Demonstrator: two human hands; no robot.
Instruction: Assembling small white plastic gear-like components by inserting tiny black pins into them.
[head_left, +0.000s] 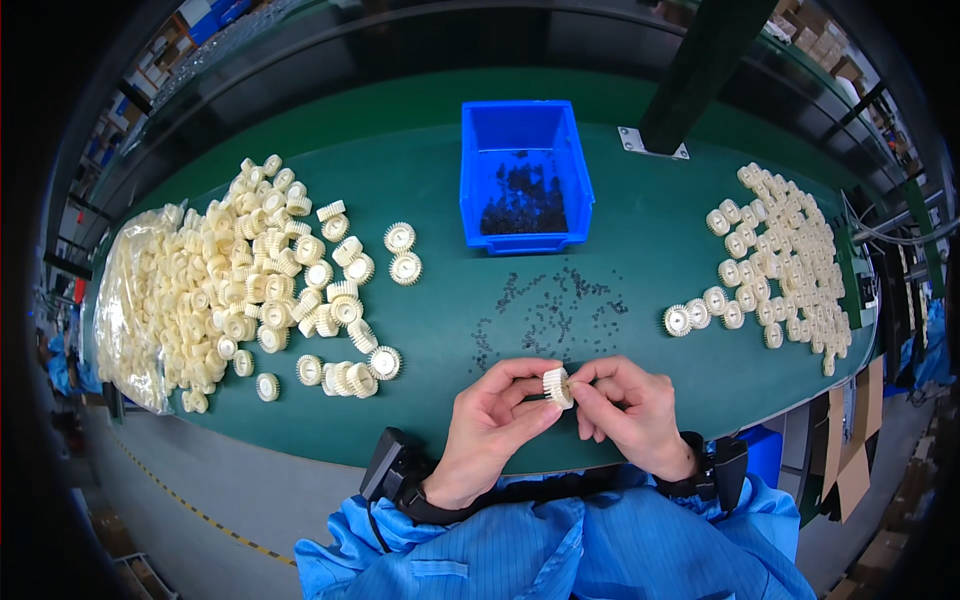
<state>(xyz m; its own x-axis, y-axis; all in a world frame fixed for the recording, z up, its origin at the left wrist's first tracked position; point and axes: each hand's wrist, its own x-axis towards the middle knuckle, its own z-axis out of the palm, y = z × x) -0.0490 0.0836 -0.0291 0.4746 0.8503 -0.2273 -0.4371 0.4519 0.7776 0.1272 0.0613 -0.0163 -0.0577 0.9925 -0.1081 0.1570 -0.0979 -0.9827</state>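
Near the front edge of the table, my left hand (485, 425) grips a cream plastic gear-like wheel (555, 388) with toothed edges, its face turned toward the right. My right hand (637, 412) is closed in a pinch, thumb and forefinger touching the wheel's centre; anything between those fingertips is too small or hidden to make out. Just beyond both hands, many tiny black parts (565, 310) lie scattered on the green table (430, 330). A blue bin (530, 243) behind them holds more of the black parts.
A large heap of similar wheels (270, 250) spills from a clear plastic bag (135, 310) on the left. At the right, more wheels (785, 260) lie in a spread-out group. A dark green post (690, 85) rises from the table behind the bin.
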